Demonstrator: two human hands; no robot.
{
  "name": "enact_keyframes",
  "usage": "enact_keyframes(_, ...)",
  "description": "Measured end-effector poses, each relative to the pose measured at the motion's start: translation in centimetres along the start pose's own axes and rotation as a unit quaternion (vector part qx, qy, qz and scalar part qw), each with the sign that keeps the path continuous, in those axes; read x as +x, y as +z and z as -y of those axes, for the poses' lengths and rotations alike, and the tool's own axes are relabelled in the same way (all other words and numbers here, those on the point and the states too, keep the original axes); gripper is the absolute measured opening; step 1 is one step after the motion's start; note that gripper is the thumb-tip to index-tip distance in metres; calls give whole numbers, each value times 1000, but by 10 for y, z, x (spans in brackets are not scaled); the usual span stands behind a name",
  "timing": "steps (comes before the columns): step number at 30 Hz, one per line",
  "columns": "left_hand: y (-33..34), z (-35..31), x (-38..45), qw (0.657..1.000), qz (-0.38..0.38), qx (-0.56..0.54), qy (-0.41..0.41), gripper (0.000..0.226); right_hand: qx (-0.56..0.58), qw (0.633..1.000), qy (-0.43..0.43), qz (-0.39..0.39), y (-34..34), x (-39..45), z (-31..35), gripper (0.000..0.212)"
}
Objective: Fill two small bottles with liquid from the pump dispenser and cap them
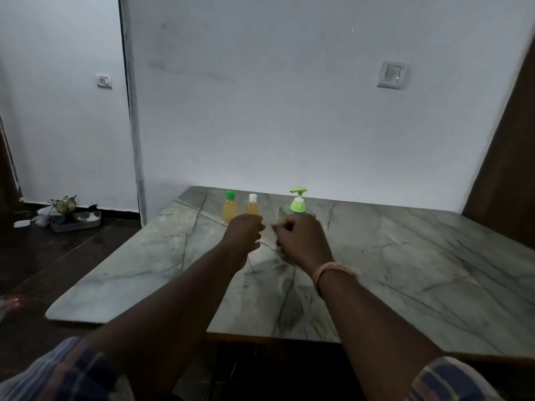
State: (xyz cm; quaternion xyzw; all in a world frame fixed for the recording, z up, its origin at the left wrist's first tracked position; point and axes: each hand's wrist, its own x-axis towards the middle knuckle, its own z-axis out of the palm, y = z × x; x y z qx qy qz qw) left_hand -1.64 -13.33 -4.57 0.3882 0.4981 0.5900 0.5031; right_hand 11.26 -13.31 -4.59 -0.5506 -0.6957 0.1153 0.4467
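Just beyond both hands (267,237), two capped bottles (241,209)

Both forearms extend forward over the marble table (405,256); left hand (244,231) and right hand (301,241), fingers curled, nearly meet, holding nothing visible.

Two capped bottles (230,209) (252,206), pump dispenser (298,202), marble table (405,256) — both hands (244,233) (301,241) curled, empty
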Motion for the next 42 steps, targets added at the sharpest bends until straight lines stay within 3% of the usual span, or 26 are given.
enact_keyframes(3, 7, 13, -8, 999, 38, 33, 7, 47, 10, 990, 44, -130, -25, -3, -19, 42)
enact_keyframes(5, 14, 23, -9, 996, 49, 60, 31, 66, 32, 981, 91, -169, -34, -3, -29, 43)
enact_keyframes(10, 34, 32, -4, 991, 46, 97, 85, 90, 122, 968, 176, -133, -29, 6, -43, 33)
enact_keyframes(17, 54, 37, 15, 983, 79, 92, 141, 66, 261, 946, 185, -55, 2, 22, -49, 39)
enact_keyframes(27, 67, 16, 120, 977, 36, 123, 168, 46, 262, 946, 147, -124, 46, 115, -60, 37)
enact_keyframes(33, 81, 12, 170, 979, 33, 157, 128, 41, 207, 958, 150, -128, 82, 174, -83, 25)
enact_keyframes(37, 89, 0, 183, 983, 31, 159, 91, 42, 223, 946, 176, -156, 88, 193, -81, 29)
enact_keyframes(42, 88, -39, 179, 984, 44, 174, 12, 47, 191, 951, 231, -76, 68, 198, -68, 30)
